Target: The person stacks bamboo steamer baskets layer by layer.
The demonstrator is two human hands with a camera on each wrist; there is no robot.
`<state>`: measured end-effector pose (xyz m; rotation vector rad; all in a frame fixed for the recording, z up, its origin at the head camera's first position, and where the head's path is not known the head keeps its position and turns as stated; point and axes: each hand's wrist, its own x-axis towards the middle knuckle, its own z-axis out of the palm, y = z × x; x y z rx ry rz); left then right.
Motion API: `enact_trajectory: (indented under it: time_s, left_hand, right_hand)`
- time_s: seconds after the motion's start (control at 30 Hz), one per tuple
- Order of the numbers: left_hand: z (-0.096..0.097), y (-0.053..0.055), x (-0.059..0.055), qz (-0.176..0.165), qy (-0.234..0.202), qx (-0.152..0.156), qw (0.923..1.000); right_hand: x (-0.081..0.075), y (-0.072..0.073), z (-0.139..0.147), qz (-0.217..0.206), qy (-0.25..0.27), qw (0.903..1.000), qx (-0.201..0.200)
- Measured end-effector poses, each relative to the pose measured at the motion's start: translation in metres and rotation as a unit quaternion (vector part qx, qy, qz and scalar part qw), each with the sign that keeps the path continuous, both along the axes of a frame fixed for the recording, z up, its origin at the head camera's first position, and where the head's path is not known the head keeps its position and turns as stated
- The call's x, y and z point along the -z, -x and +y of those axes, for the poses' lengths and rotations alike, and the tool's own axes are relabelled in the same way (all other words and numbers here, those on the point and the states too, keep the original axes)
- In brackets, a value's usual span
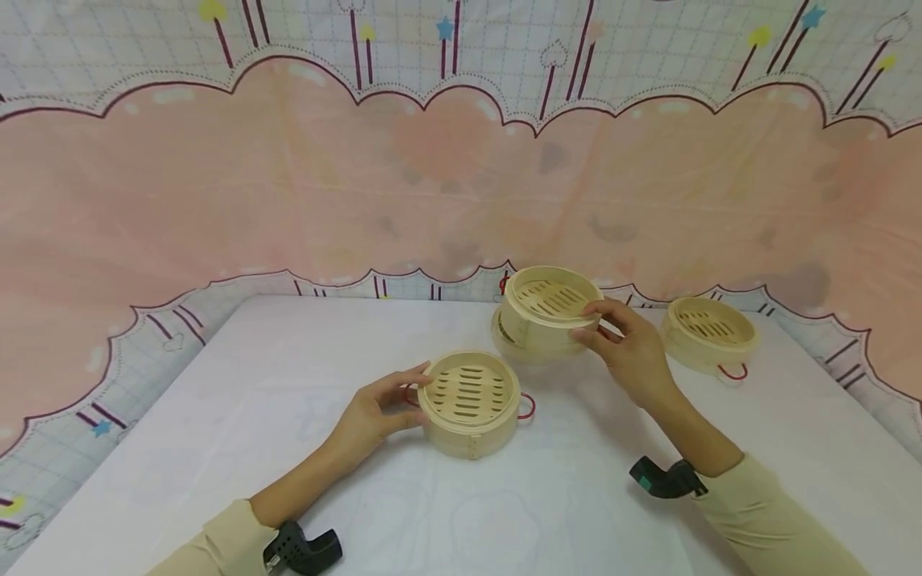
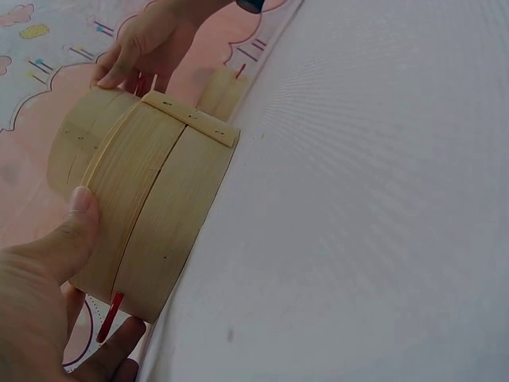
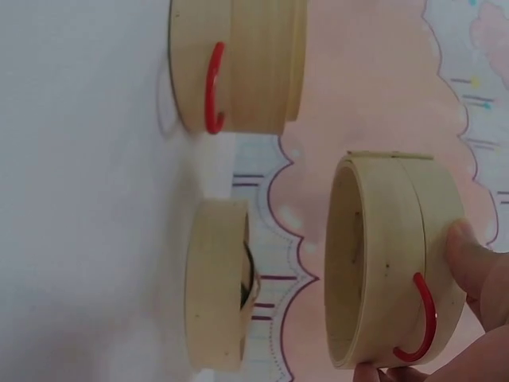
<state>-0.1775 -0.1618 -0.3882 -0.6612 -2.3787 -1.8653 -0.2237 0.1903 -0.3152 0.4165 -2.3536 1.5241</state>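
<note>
In the head view my left hand [image 1: 378,408] grips the left side of a round bamboo steamer basket [image 1: 471,442] with a slatted bottom and red side handles. Its thumb [image 2: 79,211] presses the wall in the left wrist view. Farther back, my right hand [image 1: 634,352] pinches the rim of a second bamboo steamer basket [image 1: 533,332]. That basket is tilted and held above the table, its hollow side [image 3: 343,263] showing in the right wrist view. Below it lies a low round bamboo lid [image 3: 215,294] with a loop on top, mostly hidden in the head view.
A third bamboo steamer basket [image 1: 709,336] with a red handle stands at the table's back right. The white table [image 1: 346,512] ends at a patterned pink curtain [image 1: 346,184] behind. A black wrist device [image 1: 306,550] sits on each forearm.
</note>
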Motion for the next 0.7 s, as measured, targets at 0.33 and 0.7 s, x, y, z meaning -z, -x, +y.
enact_trajectory:
  time_s: [0.33, 0.7]
  left_hand:
    - [0.000, -0.001, 0.001, -0.003, -0.002, -0.001, 1.0000]
    - [0.002, 0.000, -0.001, -0.010, 0.002, -0.008, 0.9999]
  right_hand:
    - [-0.005, -0.003, -0.011, -0.010, 0.014, 0.9996, -0.021]
    - [-0.012, -0.011, -0.025, -0.005, 0.048, 0.9971, -0.059]
